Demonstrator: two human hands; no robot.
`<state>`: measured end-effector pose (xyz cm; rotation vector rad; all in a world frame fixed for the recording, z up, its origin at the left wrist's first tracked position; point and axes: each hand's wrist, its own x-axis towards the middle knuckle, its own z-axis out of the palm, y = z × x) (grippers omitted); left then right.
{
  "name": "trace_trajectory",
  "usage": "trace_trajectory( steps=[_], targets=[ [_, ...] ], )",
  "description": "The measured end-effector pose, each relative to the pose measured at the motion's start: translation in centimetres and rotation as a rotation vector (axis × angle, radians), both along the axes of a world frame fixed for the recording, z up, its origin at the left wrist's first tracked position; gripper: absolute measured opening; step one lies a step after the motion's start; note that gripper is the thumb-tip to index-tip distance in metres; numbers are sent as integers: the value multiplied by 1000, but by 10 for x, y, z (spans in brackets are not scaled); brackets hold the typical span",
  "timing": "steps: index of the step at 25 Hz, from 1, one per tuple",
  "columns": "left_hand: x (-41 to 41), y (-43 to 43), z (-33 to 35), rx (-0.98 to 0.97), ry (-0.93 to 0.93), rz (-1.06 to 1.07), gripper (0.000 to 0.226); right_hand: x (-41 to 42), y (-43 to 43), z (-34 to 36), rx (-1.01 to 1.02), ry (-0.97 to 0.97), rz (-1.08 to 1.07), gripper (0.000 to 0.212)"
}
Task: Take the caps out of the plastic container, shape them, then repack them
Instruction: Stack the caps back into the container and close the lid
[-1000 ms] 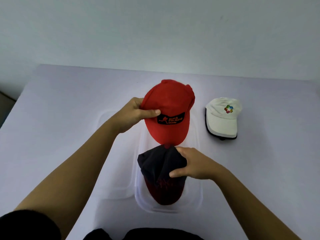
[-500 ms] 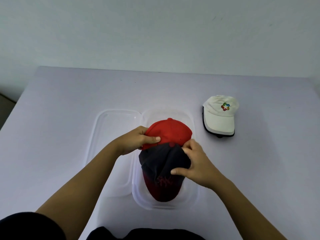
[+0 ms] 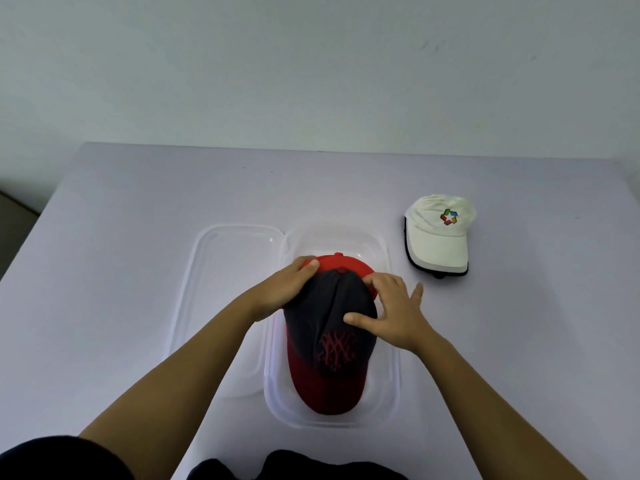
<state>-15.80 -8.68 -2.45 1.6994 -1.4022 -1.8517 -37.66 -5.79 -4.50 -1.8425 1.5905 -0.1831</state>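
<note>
A clear plastic container [image 3: 394,375] sits on the table in front of me. Inside it lies a dark navy cap [image 3: 332,341] with a red brim and a red embroidered logo, brim toward me. A red cap [image 3: 350,263] is tucked behind and under its crown, with only its top showing. My left hand [image 3: 284,289] curls around the left side of both crowns, thumb on the red cap. My right hand [image 3: 394,313] rests flat on the navy cap's right side, fingers spread. A white cap [image 3: 438,237] with a coloured logo lies on the table to the right of the container.
The container's clear lid [image 3: 225,265] lies flat on the table, touching the container's left side. The table's far edge meets a pale wall, and its left edge drops away at the far left.
My left hand has brought the red cap down from above the container and pushed it in behind the navy cap. My right hand has loosened from a pinch to a flat spread.
</note>
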Motion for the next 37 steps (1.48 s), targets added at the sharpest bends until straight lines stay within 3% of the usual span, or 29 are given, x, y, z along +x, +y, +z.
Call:
trace_trajectory(
  steps=[2,4,8,12,16,19,22,25,29,32,37],
  targets=[
    [-4,7,-3,-211,-275,-99,57,3,4,-6,-74,20,-13,70],
    [-6,15,-5,-327,-398,-136,60,7,8,-13,-117,17,-30,74],
    [-2,18,-7,-333,-383,-259,58,9,10,-16,-143,-36,-37,85],
    [-8,16,-14,-314,-427,-349,58,5,7,-19,-130,94,78,110],
    [-14,18,-16,-298,-488,-350,61,8,8,-17,-135,147,70,111],
    [-11,19,-11,-369,-419,-281,66,5,12,-16,-192,56,33,107],
    [-16,7,9,-567,-352,-58,65,-8,14,-12,-239,-117,-135,87],
    [-38,-18,29,-633,-302,68,62,-29,3,-13,-256,-203,-345,74],
    [-91,-61,35,-538,-116,108,63,-79,-21,-25,-176,-404,-976,55],
    [-153,-111,9,-332,-31,141,66,-124,-38,-52,29,-473,-1280,61],
    [-194,-129,-21,-231,21,169,79,-108,-51,-53,207,-870,-1384,77]
  ],
)
